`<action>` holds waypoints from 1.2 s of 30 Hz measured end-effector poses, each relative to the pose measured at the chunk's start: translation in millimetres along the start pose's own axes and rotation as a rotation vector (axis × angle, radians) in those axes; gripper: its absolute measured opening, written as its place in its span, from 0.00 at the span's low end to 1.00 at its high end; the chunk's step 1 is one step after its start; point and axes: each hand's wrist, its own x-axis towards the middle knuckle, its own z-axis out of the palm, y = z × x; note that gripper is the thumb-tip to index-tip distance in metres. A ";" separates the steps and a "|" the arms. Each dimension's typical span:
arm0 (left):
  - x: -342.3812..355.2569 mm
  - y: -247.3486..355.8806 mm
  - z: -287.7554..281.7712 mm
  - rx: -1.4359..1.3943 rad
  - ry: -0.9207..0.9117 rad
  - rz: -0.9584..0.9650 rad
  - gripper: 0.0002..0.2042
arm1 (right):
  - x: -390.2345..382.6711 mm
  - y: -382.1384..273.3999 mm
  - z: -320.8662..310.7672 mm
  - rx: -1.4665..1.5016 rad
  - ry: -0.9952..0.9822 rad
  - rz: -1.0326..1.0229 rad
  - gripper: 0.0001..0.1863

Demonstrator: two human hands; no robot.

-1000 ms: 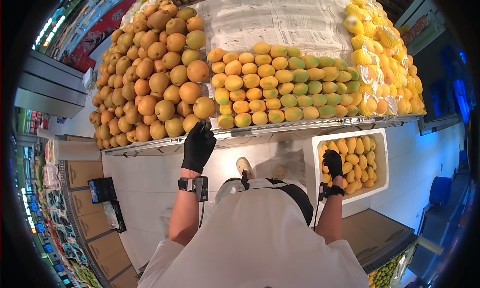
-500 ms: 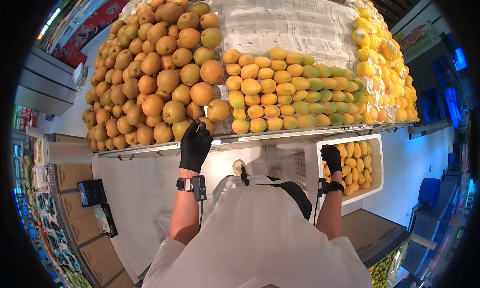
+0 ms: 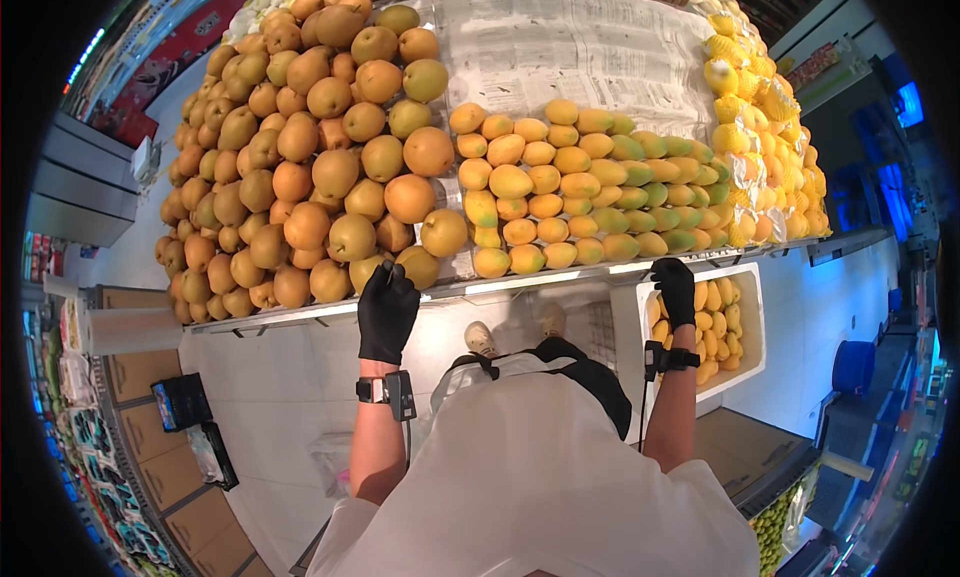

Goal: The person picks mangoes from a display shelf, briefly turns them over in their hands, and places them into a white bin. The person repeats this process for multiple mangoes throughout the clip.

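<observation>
My left hand (image 3: 389,314), in a black glove, is at the front edge of the display, just below the brown round pears (image 3: 330,167). Its fingers are curled in, and no fruit shows in them. At the right, my black-gloved right hand (image 3: 675,289) is closed near the display edge, over the left rim of a white foam box (image 3: 752,352). Whatever it may hold is hidden. Mangoes (image 3: 721,322) lie inside that box. Between the hands, rows of yellow and green mangoes (image 3: 580,185) rest on the display.
Newspaper sheets (image 3: 580,47) cover the display behind the mango rows. Yellow net-wrapped fruit (image 3: 765,127) is piled at the right. The display's metal front rail (image 3: 500,286) runs ahead of me. A blue bin (image 3: 854,367) stands on the floor, far right.
My right hand has moved up from over the box's mangoes towards the display edge. My left hand has drawn back slightly from the pears. My view has shifted a little.
</observation>
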 end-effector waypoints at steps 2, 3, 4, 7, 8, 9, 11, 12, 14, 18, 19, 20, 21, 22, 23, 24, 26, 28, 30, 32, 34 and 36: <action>2.0 -1.5 2.5 -0.004 -0.006 0.019 0.06 | 8.5 -29.0 6.3 -0.003 0.011 -0.049 0.07; 2.2 -3.5 4.5 -0.005 -0.013 0.035 0.06 | 13.8 -39.4 5.7 0.000 0.032 -0.066 0.07; 4.6 -4.4 2.8 -0.056 0.000 0.015 0.07 | 23.5 -47.0 3.0 -0.026 0.029 -0.113 0.07; 12.4 -10.6 5.0 -0.111 -0.003 0.036 0.08 | 47.5 -72.7 2.7 -0.067 0.058 -0.191 0.09; 13.6 -16.6 2.2 -0.110 -0.002 0.047 0.08 | 54.5 -81.0 0.7 -0.080 0.047 -0.219 0.09; 14.8 -22.5 1.9 -0.043 -0.013 0.067 0.08 | 62.4 -87.6 0.3 -0.090 0.038 -0.249 0.09; 19.1 -27.4 1.0 0.028 -0.023 0.099 0.08 | 76.9 -99.4 1.3 -0.034 0.006 -0.269 0.09; 18.0 -30.5 11.1 -0.023 -0.022 0.086 0.08 | 83.6 -102.2 0.3 -0.026 -0.014 -0.282 0.09; 19.3 -36.0 20.8 -0.072 -0.018 0.080 0.08 | 97.6 -106.7 1.9 -0.014 -0.040 -0.294 0.09; 25.1 -43.4 27.9 -0.014 -0.041 0.133 0.08 | 119.5 -115.9 15.6 -0.128 -0.053 -0.505 0.11; 25.6 -45.1 29.2 -0.043 0.013 0.119 0.08 | 125.2 -119.9 18.7 -0.280 -0.034 -0.614 0.11; 26.2 -47.0 29.6 -0.040 0.017 0.123 0.08 | 131.3 -123.9 23.3 -0.273 -0.053 -0.626 0.13; 27.7 -49.7 28.9 0.067 0.025 0.179 0.08 | 136.8 -130.6 28.0 -0.269 -0.057 -0.625 0.13; 27.7 -52.1 29.9 0.174 0.035 0.235 0.08 | 141.8 -138.3 33.4 -0.289 -0.091 -0.639 0.13; 27.1 -54.3 30.6 0.176 0.041 0.239 0.08 | 146.4 -145.6 37.9 -0.308 -0.124 -0.652 0.13; 26.3 -56.3 33.4 0.231 0.045 0.260 0.08 | 151.1 -150.8 40.0 -0.281 -0.185 -0.592 0.16; 25.6 -59.6 32.6 0.287 0.055 0.282 0.08 | 158.3 -159.4 45.4 -0.294 -0.226 -0.570 0.17; 24.9 -61.8 28.0 0.251 0.047 0.284 0.08 | 168.2 -160.7 49.1 -0.310 -0.271 -0.549 0.21; 19.1 -61.5 27.0 0.092 0.031 0.227 0.08 | 176.8 -165.0 50.5 -0.364 -0.322 -0.549 0.21; 14.1 -62.6 29.6 -0.068 0.012 0.171 0.08 | 182.5 -170.6 52.6 -0.419 -0.372 -0.551 0.21; 8.6 -64.5 30.7 -0.041 0.044 0.205 0.08 | 186.2 -175.9 58.1 -0.518 -0.405 -0.548 0.21; 4.2 -65.2 32.9 0.018 0.017 0.212 0.08 | 191.2 -178.2 66.0 -0.495 -0.418 -0.628 0.21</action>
